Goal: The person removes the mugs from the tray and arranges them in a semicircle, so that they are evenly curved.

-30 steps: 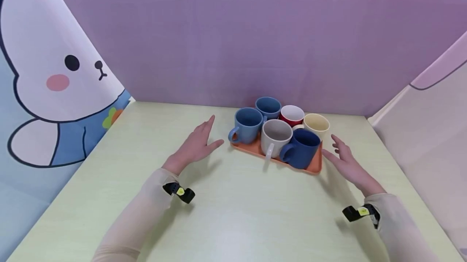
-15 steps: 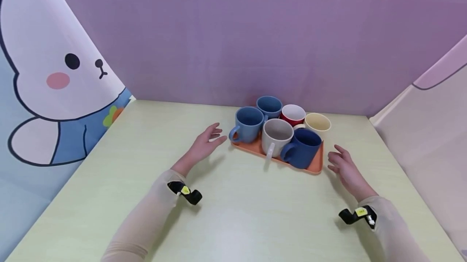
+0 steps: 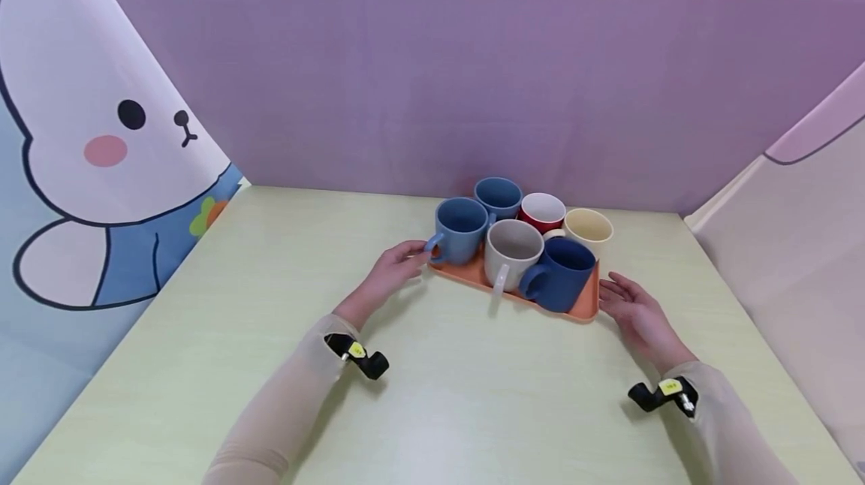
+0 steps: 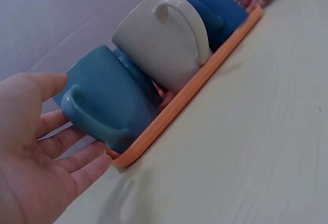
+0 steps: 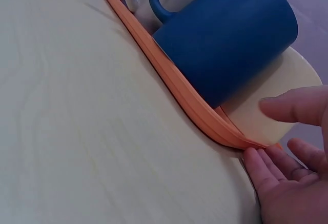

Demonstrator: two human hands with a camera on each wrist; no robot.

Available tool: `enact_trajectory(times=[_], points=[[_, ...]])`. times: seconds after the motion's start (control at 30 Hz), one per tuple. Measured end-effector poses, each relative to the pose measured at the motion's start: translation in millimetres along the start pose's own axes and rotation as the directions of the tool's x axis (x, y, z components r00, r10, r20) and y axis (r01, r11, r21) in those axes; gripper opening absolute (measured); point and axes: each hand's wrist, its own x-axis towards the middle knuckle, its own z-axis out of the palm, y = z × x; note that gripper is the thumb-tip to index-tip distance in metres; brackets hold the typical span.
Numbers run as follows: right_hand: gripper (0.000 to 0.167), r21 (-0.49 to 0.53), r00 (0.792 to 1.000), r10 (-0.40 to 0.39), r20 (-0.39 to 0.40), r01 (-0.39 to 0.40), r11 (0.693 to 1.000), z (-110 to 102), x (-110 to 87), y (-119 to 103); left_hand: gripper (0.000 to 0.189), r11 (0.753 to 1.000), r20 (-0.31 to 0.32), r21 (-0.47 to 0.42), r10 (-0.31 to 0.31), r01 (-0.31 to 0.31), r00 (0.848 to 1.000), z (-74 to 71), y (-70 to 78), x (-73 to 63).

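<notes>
An orange tray [image 3: 585, 310] bears several upright mugs near the back of the table. Its front row is a light blue mug [image 3: 456, 241], a greyish-white mug [image 3: 510, 256] and a dark blue mug [image 3: 562, 281]. Behind are another blue mug [image 3: 498, 203], a red mug with white inside [image 3: 537, 224] and a cream mug [image 3: 595, 233]. My left hand [image 3: 388, 275], fingers fairly straight, lies at the tray's left end beside the light blue mug's handle. At the right end, my right hand [image 5: 292, 183] has its fingertips against the tray's rim, thumb raised near the cream mug.
The pale table [image 3: 432, 402] extends in front of the tray. A purple backdrop [image 3: 432, 79] stands close behind the mugs. A side panel with a cartoon animal [image 3: 101, 132] is on the left, and a pale panel [image 3: 797, 267] on the right.
My left hand has moved right to the tray's left end. My right hand has dipped, turned palm-inward and come up to the right end. Tray and mugs have stayed in place.
</notes>
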Motion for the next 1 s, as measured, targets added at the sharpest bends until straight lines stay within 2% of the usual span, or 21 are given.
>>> enact_trajectory(times=[0.13, 0.3, 0.5, 0.73, 1.0], points=[[0.07, -0.096, 1.0, 0.024, 0.004, -0.024, 0.995, 0, -0.9, 1, 0.035, 0.998, -0.038, -0.058, -0.019, 0.016, 0.999, 1.4, -1.7, 5.2], [0.079, -0.155, 0.998, 0.057, -0.013, -0.059, 0.986, 0, -1.6, 2, 0.033, 0.991, -0.074, -0.124, -0.055, 0.046, 0.996, 0.7, -6.7, 12.0], [0.079, -0.186, 0.997, 0.069, -0.021, -0.071, 0.98, -1, -1.6, 2, 0.035, 0.984, -0.048, -0.159, -0.092, 0.083, 0.995, 2.4, -7.3, 14.6], [0.072, -0.149, 0.999, 0.052, -0.006, -0.053, 0.987, -1, -1.7, 4, 0.034, 0.974, -0.028, -0.206, -0.098, 0.09, 0.995, 2.0, -5.8, 16.6], [0.07, -0.145, 0.999, 0.034, -0.003, -0.034, 0.989, -3, -2.5, 4, 0.027, 0.978, 0.029, -0.178, -0.1, 0.104, 0.995, 0.5, 0.6, 18.9]])
